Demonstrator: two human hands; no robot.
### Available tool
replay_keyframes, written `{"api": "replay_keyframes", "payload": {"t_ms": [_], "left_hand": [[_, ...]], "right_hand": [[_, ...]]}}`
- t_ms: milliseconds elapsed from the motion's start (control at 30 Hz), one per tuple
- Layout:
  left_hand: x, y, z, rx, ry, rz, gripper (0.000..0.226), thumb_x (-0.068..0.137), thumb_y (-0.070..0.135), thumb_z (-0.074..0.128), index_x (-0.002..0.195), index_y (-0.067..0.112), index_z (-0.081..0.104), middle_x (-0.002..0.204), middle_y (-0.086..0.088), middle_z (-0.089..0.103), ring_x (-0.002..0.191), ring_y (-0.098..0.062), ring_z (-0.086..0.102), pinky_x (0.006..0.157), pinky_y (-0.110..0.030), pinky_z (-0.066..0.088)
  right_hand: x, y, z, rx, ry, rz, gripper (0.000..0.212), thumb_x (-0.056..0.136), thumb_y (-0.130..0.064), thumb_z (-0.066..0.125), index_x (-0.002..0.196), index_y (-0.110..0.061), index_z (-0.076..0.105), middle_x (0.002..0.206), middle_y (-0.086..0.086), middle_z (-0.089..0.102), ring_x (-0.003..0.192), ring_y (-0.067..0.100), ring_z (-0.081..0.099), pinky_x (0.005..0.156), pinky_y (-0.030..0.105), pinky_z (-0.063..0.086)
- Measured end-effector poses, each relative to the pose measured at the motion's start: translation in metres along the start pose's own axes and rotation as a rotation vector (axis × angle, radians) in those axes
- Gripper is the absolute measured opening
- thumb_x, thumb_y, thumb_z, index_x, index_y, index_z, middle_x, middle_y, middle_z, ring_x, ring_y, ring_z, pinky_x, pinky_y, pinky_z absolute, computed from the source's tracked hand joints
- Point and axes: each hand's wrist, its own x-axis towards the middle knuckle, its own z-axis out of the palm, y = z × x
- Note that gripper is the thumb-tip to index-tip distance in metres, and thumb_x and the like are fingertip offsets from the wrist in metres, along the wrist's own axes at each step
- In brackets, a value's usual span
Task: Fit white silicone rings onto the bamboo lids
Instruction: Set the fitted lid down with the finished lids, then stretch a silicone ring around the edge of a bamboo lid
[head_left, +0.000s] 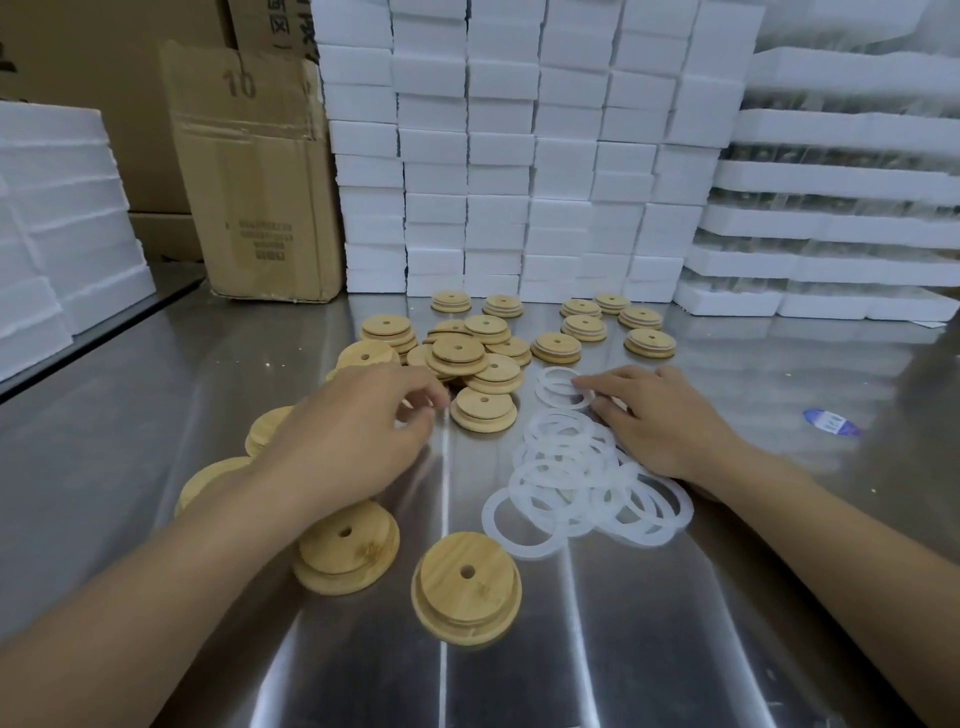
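Bamboo lids with a centre hole lie in a loose pile (457, 353) mid-table. Two more lids (467, 587) (345, 545) lie close to me. White silicone rings (566, 488) overlap in a heap to the right of them. My left hand (358, 431) hovers at the pile's near edge with its fingers curled; a pale sliver of a lid shows between thumb and fingertips, blurred. My right hand (660, 421) reaches left and pinches the edge of a single ring (550, 387) between index finger and thumb. Several lids at the back (649, 343) show a pale band round them.
The steel table (675, 623) is backed by a wall of white foam blocks (519, 156). A cardboard box (260, 182) stands at the back left and foam trays (841, 218) are stacked at the right. A small blue label (831, 422) lies to the right.
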Motion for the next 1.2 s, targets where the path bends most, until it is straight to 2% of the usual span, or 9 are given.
{"api": "replay_keyframes", "payload": {"t_ms": [133,267,500,667,800,900,967,1067,1200], "left_hand": [[0.004,-0.01,-0.019,0.113,0.063,-0.067,0.018,0.099,0.036,0.062,0.103,0.051,0.071,0.098,0.024,0.069,0.095,-0.004,0.066,0.083,-0.042,0.06],[0.008,-0.028,-0.037,0.332,0.043,-0.167,0.017,0.095,0.05,0.062,0.112,0.052,0.065,0.108,0.019,0.062,0.104,-0.017,0.064,0.083,-0.044,0.058],[0.011,-0.043,-0.032,0.391,-0.132,-0.335,0.034,0.093,0.059,0.067,0.125,0.046,0.062,0.125,0.005,0.068,0.114,-0.025,0.063,0.092,-0.045,0.058],[0.013,-0.045,-0.037,0.315,-0.138,-0.369,0.032,0.092,0.052,0.075,0.121,0.041,0.067,0.126,0.002,0.068,0.114,-0.025,0.064,0.095,-0.046,0.058],[0.007,-0.022,-0.042,0.218,-0.112,-0.118,0.034,0.087,0.062,0.076,0.117,0.047,0.068,0.117,0.019,0.065,0.112,-0.011,0.064,0.09,-0.038,0.055],[-0.005,0.013,-0.049,-0.109,-0.566,0.086,0.054,0.066,0.078,0.083,0.114,0.057,0.069,0.11,0.028,0.066,0.102,0.007,0.063,0.077,-0.014,0.052],[-0.011,0.031,-0.043,-0.114,-0.797,0.176,0.067,0.054,0.079,0.088,0.115,0.06,0.067,0.112,0.031,0.064,0.097,0.007,0.062,0.073,-0.009,0.052],[-0.015,0.043,-0.024,-0.067,-0.794,0.231,0.066,0.051,0.06,0.101,0.109,0.054,0.071,0.105,0.021,0.066,0.091,-0.01,0.066,0.075,-0.011,0.055],[-0.018,0.042,-0.026,-0.042,-0.701,0.27,0.055,0.064,0.064,0.095,0.111,0.056,0.069,0.11,0.028,0.064,0.096,-0.003,0.065,0.085,-0.029,0.061]], "right_hand": [[0.001,0.0,0.0,0.051,0.112,-0.006,0.025,0.107,-0.045,0.05,0.122,-0.039,0.069,0.117,-0.008,0.066,0.109,0.021,0.058,0.083,0.039,0.051],[-0.001,0.003,0.0,0.113,0.162,0.006,0.008,0.1,-0.046,0.064,0.095,-0.041,0.068,0.102,-0.015,0.061,0.092,0.009,0.058,0.068,0.033,0.048],[-0.002,0.001,-0.002,0.17,0.351,-0.014,0.013,0.107,-0.035,0.055,0.101,-0.028,0.065,0.101,-0.007,0.064,0.088,0.015,0.06,0.076,0.041,0.053],[-0.01,-0.008,-0.01,0.356,0.533,-0.007,0.015,0.106,-0.039,0.05,0.097,-0.032,0.059,0.069,-0.012,0.058,0.064,0.009,0.053,0.057,0.033,0.04],[-0.018,-0.022,-0.016,0.438,0.558,-0.055,0.015,0.106,-0.039,0.051,0.094,-0.032,0.057,0.065,-0.009,0.058,0.062,0.014,0.053,0.053,0.035,0.039],[-0.023,-0.034,-0.019,0.459,0.558,-0.101,0.015,0.107,-0.036,0.053,0.095,-0.029,0.058,0.069,-0.011,0.059,0.061,0.014,0.054,0.055,0.037,0.043],[-0.025,-0.04,-0.019,0.468,0.549,-0.124,0.015,0.107,-0.034,0.054,0.097,-0.026,0.06,0.07,-0.01,0.059,0.062,0.015,0.055,0.056,0.038,0.045],[-0.029,-0.047,-0.019,0.476,0.552,-0.157,0.014,0.107,-0.031,0.056,0.096,-0.026,0.062,0.063,-0.007,0.055,0.065,0.016,0.054,0.06,0.041,0.048],[-0.033,-0.056,-0.023,0.462,0.572,-0.199,0.015,0.107,-0.032,0.056,0.095,-0.027,0.063,0.072,-0.008,0.059,0.073,0.015,0.055,0.065,0.036,0.048]]}}
